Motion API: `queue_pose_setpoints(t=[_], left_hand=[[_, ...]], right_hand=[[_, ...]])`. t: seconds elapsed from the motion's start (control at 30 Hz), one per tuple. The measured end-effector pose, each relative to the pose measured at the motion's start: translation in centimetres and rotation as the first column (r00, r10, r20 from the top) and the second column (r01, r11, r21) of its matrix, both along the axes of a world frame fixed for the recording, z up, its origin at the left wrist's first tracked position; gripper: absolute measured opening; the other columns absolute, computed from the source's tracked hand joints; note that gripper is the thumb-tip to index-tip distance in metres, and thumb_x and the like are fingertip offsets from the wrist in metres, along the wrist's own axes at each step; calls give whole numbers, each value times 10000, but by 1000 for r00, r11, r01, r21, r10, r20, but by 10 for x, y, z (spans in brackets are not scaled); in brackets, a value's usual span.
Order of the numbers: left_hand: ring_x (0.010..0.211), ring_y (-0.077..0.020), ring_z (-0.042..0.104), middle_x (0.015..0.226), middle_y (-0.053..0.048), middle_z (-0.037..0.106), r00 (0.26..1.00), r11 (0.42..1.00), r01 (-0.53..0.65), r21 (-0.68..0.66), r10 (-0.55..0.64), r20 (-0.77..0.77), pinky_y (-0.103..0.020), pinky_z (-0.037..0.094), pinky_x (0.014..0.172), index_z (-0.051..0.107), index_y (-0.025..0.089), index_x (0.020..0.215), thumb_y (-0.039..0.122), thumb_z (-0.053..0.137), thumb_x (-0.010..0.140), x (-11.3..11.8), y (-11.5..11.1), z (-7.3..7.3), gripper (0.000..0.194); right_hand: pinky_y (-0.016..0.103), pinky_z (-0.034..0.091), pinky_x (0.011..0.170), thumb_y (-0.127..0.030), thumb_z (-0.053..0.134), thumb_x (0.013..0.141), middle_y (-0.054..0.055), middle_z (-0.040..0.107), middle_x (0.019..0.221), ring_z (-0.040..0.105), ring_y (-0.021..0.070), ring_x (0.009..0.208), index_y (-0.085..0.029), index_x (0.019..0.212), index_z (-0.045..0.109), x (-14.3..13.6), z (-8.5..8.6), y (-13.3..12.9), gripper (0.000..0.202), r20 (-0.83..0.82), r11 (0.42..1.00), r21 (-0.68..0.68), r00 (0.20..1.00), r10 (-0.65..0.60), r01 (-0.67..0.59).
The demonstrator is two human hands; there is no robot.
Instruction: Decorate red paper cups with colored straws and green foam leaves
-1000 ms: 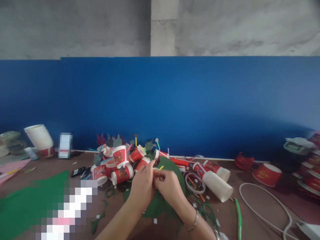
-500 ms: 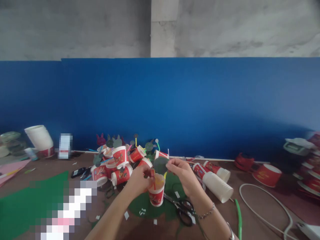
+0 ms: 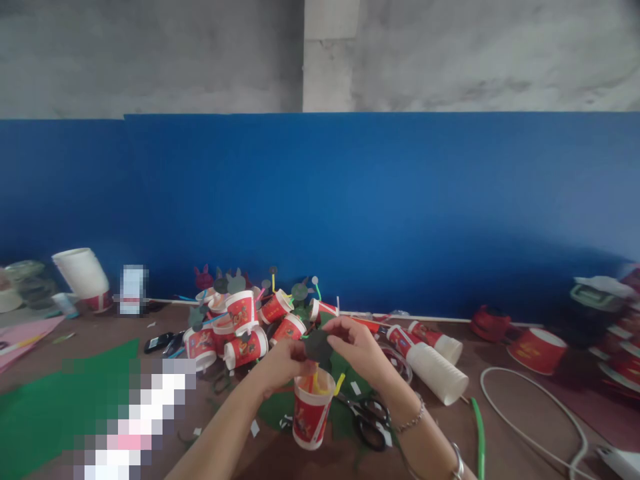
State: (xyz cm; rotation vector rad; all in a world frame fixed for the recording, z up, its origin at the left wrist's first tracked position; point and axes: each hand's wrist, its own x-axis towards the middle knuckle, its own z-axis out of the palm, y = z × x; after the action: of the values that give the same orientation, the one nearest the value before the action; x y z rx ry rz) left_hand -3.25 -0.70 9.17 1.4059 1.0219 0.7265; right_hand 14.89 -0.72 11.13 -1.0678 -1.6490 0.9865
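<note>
A dark round paper disc [image 3: 319, 347] is between my two hands, above a red and white paper cup [image 3: 311, 415]. My right hand [image 3: 359, 348] has its fingertips closed on the disc's upper right edge. Beside the disc's left edge, my left hand [image 3: 283, 365] is pinched at the top of a yellow straw [image 3: 316, 382] that rises from the cup; its fingertips are partly hidden. Another yellow piece of straw [image 3: 339, 384] sticks out at the cup's right side. Black-handled scissors [image 3: 371, 420] lie on dark green paper right of the cup.
A pile of decorated red cups [image 3: 240, 312] with straws and paper animal heads lies behind my hands. Stacked white cups [image 3: 437, 373] lie at the right, near a green tube [image 3: 478, 437] and a pale cable [image 3: 540, 377]. Green sheet [image 3: 75, 393] lies left. A blue panel [image 3: 350, 213] stands behind.
My right hand has brought the disc down and left, against my left fingers. The cup now appears lower and nearer to me, and the left hand has moved off its rim.
</note>
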Motion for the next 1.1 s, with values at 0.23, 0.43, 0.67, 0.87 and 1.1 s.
queue_pose_setpoints(t=[0.23,0.43,0.67,0.87,1.1], left_hand=[[642,-131,514,628,15,607,1000,999,10,-43,-9,14,-257,388,661,659,117,687,190,708,514,3,3,-10,194],[636,-136,518,619,21,599,1000,999,24,-45,-24,12,-255,383,645,676,115,723,163,693,508,2,5,-11,221],[589,-111,474,590,46,557,999,998,49,-47,-48,20,-240,352,608,679,124,740,150,643,513,2,4,-9,231],[620,-133,516,614,39,588,998,997,62,-54,-61,21,-256,385,642,673,124,767,169,691,508,1,3,-8,264],[776,-182,601,770,-16,681,999,999,37,-16,-37,33,-303,424,786,682,119,873,291,697,637,1,3,-9,292]], right_hand=[[243,426,628,-112,500,726,8,664,766,581,144,703,-167,835,646,-3,-2,-1,190,221,996,90,975,-17,-2],[241,423,639,-96,485,728,8,668,788,582,147,727,-176,829,642,-4,-3,-2,202,280,992,122,960,-18,-17],[233,417,619,-91,485,723,0,658,758,572,140,698,-175,824,639,-5,-7,1,202,273,991,133,961,-33,-3],[232,421,623,-91,484,726,4,663,764,582,144,709,-175,834,643,-6,-9,2,210,268,990,140,963,-32,-6],[231,420,625,-88,491,724,2,666,763,580,144,704,-177,825,645,-6,-9,1,205,265,990,144,964,-27,-12]])
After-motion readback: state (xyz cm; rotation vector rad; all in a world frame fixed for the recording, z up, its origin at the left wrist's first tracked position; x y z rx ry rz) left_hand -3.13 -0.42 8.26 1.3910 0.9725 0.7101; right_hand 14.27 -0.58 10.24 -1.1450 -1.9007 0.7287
